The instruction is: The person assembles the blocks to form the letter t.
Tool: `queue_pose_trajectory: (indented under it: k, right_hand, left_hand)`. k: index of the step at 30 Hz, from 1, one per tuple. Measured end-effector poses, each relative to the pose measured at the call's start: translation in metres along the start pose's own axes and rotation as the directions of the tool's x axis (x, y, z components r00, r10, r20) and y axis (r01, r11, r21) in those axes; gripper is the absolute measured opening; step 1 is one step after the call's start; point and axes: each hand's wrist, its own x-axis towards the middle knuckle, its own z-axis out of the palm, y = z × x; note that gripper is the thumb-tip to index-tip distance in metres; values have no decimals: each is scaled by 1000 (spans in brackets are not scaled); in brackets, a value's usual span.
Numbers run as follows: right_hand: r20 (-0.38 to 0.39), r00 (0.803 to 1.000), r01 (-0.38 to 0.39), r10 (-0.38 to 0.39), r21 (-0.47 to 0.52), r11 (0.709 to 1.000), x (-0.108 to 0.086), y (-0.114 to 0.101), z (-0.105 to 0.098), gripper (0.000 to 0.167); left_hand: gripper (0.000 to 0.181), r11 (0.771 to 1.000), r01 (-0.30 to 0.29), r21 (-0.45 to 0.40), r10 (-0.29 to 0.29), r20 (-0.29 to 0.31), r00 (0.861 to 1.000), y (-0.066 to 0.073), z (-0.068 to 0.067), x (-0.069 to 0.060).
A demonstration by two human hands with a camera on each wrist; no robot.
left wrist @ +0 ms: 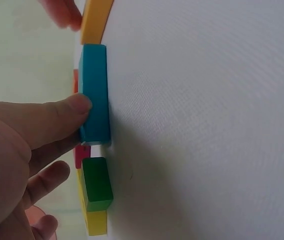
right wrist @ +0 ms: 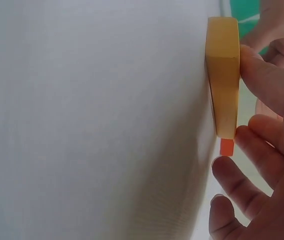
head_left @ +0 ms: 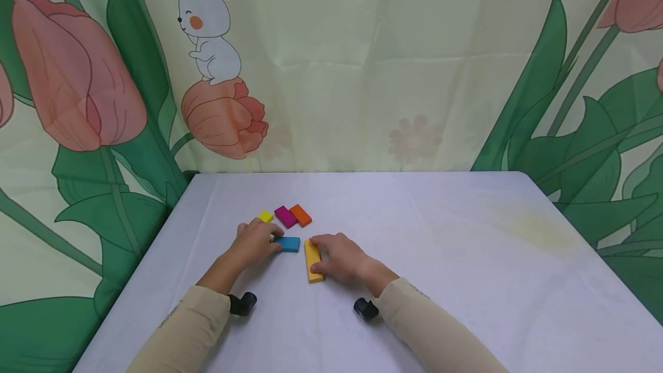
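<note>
A blue block lies flat on the white table, and my left hand pinches its left part. The left wrist view shows the left thumb pressed on the near side of that block. My right hand holds a long yellow-orange block, index finger at the far end and thumb on the right side near the close end. This block stands just right of the blue one, its length pointing away from me. A green block sits by the left hand, mostly hidden in the head view.
Behind the hands lie a yellow block, a magenta block and an orange block, the last two touching. White cloth covers the table. A printed curtain hangs behind its far edge.
</note>
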Motion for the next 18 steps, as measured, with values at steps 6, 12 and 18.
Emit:
queue_pose_trajectory:
  k: [6, 12, 18]
  right_hand:
    - [-14, 1000, 10, -10, 5, 1000, -2, -2, 2, 67]
    - [-25, 999, 23, -23, 19, 1000, -6, -5, 5, 66]
    - [-30, 999, 26, -26, 1, 1000, -10, -11, 9, 65]
  left_hand:
    - [30, 1000, -1, -16, 1, -11, 1000, -1, 1, 1]
    - [30, 1000, -2, -29, 2, -20, 1000, -2, 2, 2]
    - [30, 999, -4, -34, 4, -22, 1000, -3, 4, 1]
